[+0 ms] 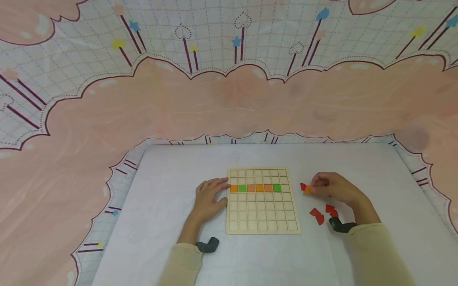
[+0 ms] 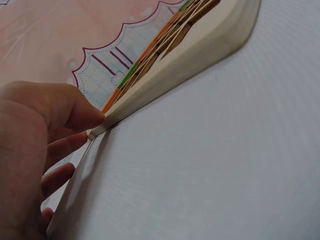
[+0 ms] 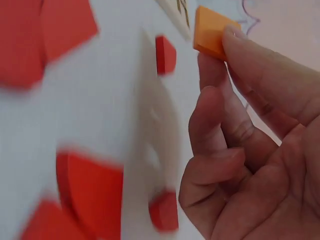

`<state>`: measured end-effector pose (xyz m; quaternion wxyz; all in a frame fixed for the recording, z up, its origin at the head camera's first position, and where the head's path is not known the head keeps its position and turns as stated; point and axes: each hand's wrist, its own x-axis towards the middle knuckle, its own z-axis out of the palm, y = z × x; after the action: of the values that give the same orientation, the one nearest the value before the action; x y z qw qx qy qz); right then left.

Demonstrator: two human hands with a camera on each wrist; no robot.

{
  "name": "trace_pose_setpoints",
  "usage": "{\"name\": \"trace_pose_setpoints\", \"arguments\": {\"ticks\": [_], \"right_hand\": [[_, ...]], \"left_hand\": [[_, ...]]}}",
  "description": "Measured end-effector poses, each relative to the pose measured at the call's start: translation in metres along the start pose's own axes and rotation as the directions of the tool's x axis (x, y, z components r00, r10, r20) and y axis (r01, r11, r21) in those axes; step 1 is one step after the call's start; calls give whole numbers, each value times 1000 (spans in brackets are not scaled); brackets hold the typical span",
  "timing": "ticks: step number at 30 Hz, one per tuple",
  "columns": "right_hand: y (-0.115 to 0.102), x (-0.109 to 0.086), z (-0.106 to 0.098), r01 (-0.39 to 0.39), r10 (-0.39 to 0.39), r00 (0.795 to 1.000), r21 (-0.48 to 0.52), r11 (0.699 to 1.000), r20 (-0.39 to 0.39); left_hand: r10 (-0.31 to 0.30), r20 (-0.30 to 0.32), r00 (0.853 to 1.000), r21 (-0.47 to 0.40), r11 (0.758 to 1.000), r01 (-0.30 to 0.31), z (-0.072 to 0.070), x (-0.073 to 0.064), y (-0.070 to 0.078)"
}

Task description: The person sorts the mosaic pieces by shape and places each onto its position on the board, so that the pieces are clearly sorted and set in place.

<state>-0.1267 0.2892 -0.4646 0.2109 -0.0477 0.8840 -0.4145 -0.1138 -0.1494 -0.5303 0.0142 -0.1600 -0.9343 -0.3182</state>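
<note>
Item: one pale wooden board [image 1: 262, 206], square-celled, lying flat on a white table [image 1: 171, 186], in front of the person and between the two hands.

Item: six coloured tiles [image 1: 259, 188], set in the board's third row from the far edge. Order, from the left column: orange, green, salmon, orange, salmon, green.

Item: one loose orange tile [image 3: 212, 31], off the board to its right, in the grasp of the right hand [image 1: 335, 188]. Thumb and fingertip pinch it; in the right wrist view the remaining fingers curl toward the palm.

Item: left hand [image 1: 208, 200], fingers spread and loose, thumb and fingertip touching the board's left edge, beside the first orange tile of the row.

Item: red pieces [image 1: 320, 219], loose on the table to the board's right. One lies just beyond the pinched tile, the others in two small groups nearer the person; those closest to the right wrist camera are blurred.

Item: two pale yellow sleeves [image 1: 379, 252], one per arm, each with a dark wrist device [image 1: 208, 245] at the cuff.

Item: cloud-patterned cloth [image 1: 222, 105], pink and white, behind and around the table.
</note>
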Motion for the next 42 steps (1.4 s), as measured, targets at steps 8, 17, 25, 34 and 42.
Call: {"name": "trace_pose_setpoints", "arguments": {"ticks": [8,17,25,34,42], "right_hand": [[-17,19,21,37,-37,999,63,997,-9],[-29,36,42,-17,20,999,65,998,-50],[-35,44,49,-53,55,996,24,998,-76],[-34,46,52,-34,31,996,-30,999,-78],[-32,48,55,-31,25,994,-56,998,-108]], "left_hand": [[-3,5,1000,6,1000,3,0,0,0],[3,9,1000,9,1000,-3,0,0,-1],[9,-1,1000,6,1000,-9,0,0,0],[1,-2,1000,21,1000,-1,0,0,0],[-7,4,1000,20,1000,7,1,0,0]]}}
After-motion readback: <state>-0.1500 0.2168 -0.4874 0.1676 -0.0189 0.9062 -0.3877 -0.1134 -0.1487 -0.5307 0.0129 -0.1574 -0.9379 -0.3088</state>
